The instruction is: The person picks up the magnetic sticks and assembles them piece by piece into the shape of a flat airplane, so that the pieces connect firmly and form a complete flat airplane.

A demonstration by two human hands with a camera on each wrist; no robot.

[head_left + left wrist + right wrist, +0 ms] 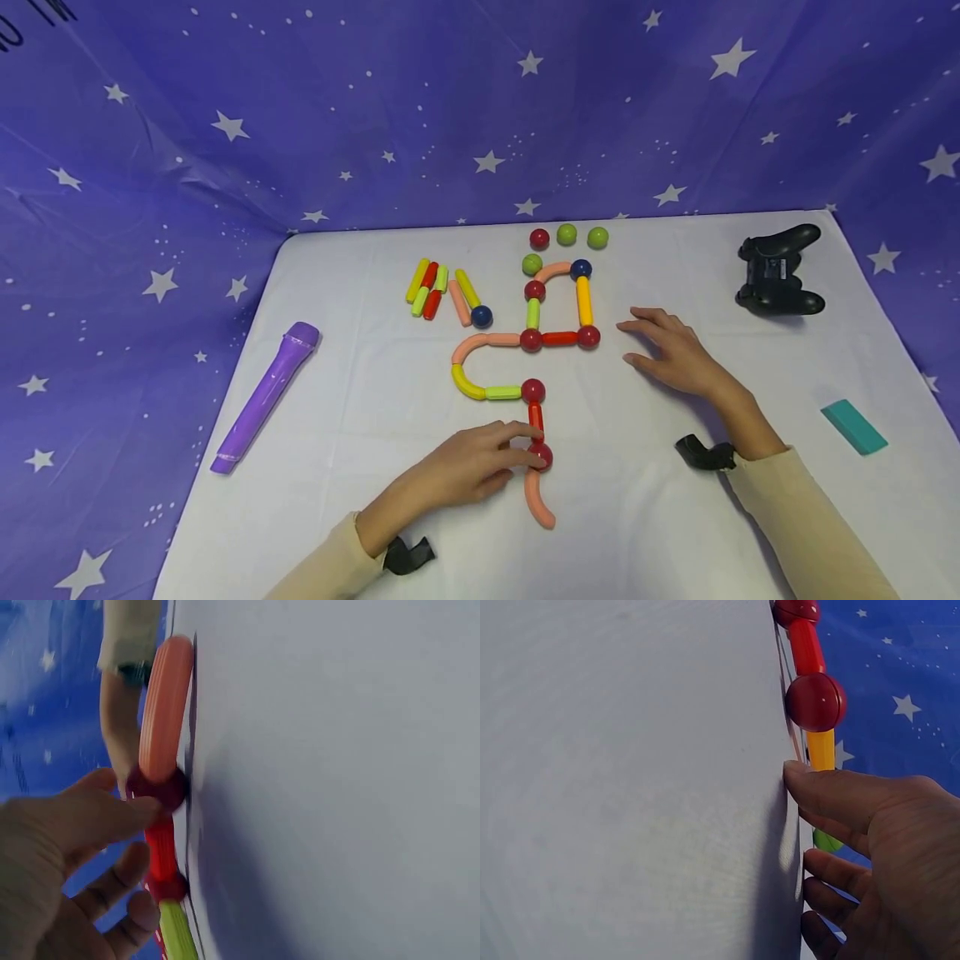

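On the white table lies a figure of coloured rods and balls. At its near end, my left hand [472, 462] pinches a red ball [542, 456] with thumb and forefinger; the thumb lies against the ball [157, 791] in the left wrist view. From this ball a curved pink rod [537, 500] points toward me, and a red rod [535, 421] leads away to another red ball [533, 390]. My right hand [675, 350] holds nothing, its fingers loosely bent at the table, right of the yellow-orange rod [585, 301] and the corner red ball [588, 337].
Loose rods [427, 289] and a dark blue ball [482, 316] lie left of the figure. Loose red and green balls [567, 234] sit behind it. A purple tube [266, 398] is far left; a black game controller [780, 271] and a teal block [854, 427] are at right.
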